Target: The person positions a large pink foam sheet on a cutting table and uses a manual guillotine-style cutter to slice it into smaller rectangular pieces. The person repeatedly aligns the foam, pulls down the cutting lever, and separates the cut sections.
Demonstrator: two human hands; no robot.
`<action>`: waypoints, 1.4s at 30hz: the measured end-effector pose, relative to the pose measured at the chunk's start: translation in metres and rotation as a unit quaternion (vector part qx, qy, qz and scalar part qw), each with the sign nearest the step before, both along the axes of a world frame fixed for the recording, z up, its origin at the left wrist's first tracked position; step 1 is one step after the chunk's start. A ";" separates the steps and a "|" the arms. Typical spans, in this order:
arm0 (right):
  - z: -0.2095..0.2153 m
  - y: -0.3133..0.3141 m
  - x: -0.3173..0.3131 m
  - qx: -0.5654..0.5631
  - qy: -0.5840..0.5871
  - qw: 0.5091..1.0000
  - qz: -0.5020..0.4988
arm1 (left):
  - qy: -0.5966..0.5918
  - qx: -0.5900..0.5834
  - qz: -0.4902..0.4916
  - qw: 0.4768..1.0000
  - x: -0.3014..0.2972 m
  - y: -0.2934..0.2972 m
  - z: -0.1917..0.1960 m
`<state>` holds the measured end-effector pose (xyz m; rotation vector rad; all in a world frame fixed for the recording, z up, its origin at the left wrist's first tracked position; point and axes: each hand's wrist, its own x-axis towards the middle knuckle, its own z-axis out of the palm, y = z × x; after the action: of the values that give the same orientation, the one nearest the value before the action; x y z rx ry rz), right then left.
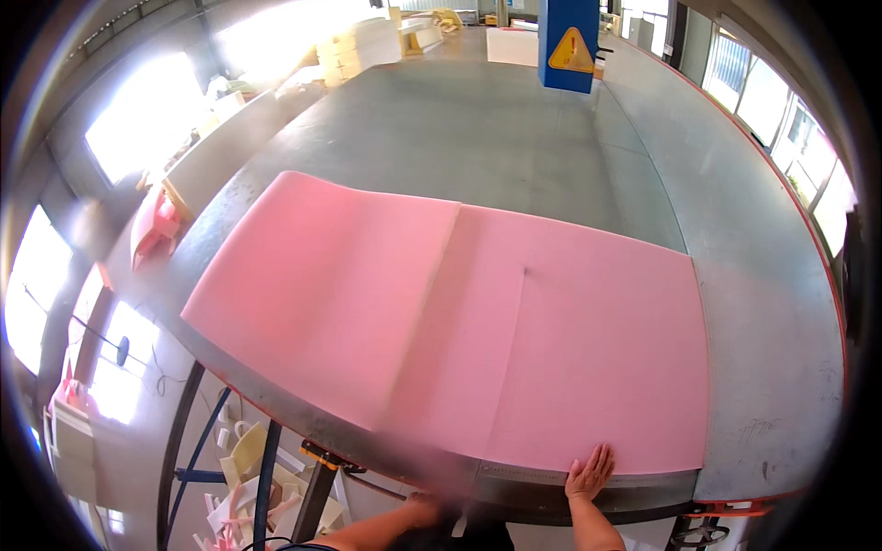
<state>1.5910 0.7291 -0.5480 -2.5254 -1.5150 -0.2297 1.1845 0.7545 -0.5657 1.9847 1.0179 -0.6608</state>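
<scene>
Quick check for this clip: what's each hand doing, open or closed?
Left hand: blurred near the metal table's near edge; open or closed can't be told.
Right hand: open, on the pink sheet's near edge.

bright windows (147,119) both sides | 1 blue post (557,39) | pale floor (161,413)

A yellow warning triangle (571,51) marks the blue column (567,15).

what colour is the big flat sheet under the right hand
The big flat sheet under the right hand is light pink, seen best in the head view.
</scene>
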 end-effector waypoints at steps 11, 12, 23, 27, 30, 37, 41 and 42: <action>-0.017 -0.066 -0.060 -0.021 0.042 0.999 -0.005 | 0.040 -0.001 -0.070 0.997 -0.065 -0.071 -0.048; -0.016 -0.085 -0.070 -0.020 0.041 0.999 -0.005 | 0.038 -0.001 -0.067 0.997 -0.075 -0.089 -0.045; 0.006 -0.141 -0.106 0.020 0.071 0.997 -0.006 | -0.027 0.027 -0.123 0.992 -0.134 -0.150 -0.067; -0.015 -0.163 -0.101 0.044 0.086 0.995 -0.007 | 0.063 -0.005 -0.100 0.993 -0.119 -0.167 -0.065; -0.021 -0.172 -0.096 0.062 0.085 0.994 -0.005 | 0.111 -0.003 -0.063 0.992 -0.093 -0.174 -0.040; -0.032 -0.183 -0.091 0.060 0.077 0.995 -0.001 | 0.010 -0.006 0.085 0.996 -0.131 -0.180 -0.044; -0.032 -0.193 -0.082 0.054 0.069 0.996 -0.017 | -0.001 0.057 0.256 0.965 -0.159 -0.169 -0.011; -0.035 -0.192 -0.077 0.059 0.064 0.996 -0.017 | 0.010 0.068 0.313 0.947 -0.167 -0.166 -0.006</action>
<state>1.5136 0.5367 -0.5827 -2.4260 -1.3699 -0.1535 1.0173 0.5880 -0.5714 1.6203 1.6383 -0.2609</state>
